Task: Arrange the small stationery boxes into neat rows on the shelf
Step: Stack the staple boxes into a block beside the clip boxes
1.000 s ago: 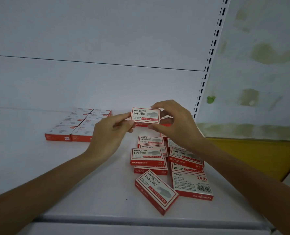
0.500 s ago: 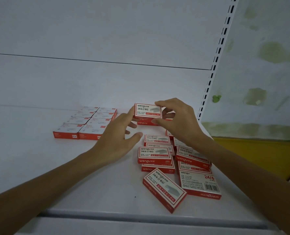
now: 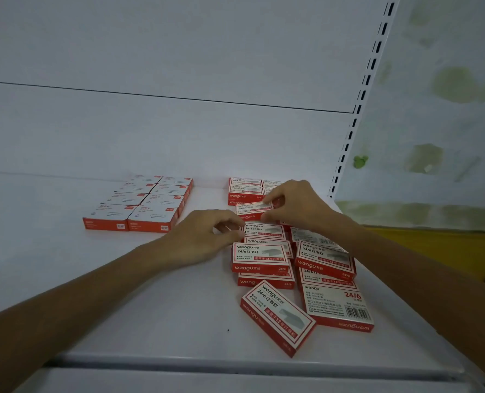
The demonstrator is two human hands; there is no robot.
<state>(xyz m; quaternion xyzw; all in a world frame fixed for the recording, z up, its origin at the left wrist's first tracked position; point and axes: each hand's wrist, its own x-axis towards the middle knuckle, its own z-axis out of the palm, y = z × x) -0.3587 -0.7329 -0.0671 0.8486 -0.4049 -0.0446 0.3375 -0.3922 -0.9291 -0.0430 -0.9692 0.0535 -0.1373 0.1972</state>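
My right hand (image 3: 296, 205) pinches a red-and-white staple box (image 3: 251, 209) by its right end, low over the shelf (image 3: 116, 282), just in front of a back row of the same boxes (image 3: 245, 190). The fingers of my left hand (image 3: 207, 236) are loosely curled, with their tips at the left ends of that box and of the box below it (image 3: 264, 230); no grip shows. Nearer me lies a loose pile of several boxes (image 3: 259, 256), some stacked, one tilted (image 3: 276, 316) and one turned around (image 3: 337, 304).
A neat two-column block of orange-and-white boxes (image 3: 139, 205) sits at the back left. The white back panel rises behind it. A slotted upright (image 3: 349, 143) bounds the shelf on the right, with a yellow surface (image 3: 448, 251) beyond. The shelf's front lip (image 3: 179, 361) runs below.
My right hand has lowered the staple box from mid-air toward the shelf in front of the back row. My left hand let go of it and dropped beside the pile.
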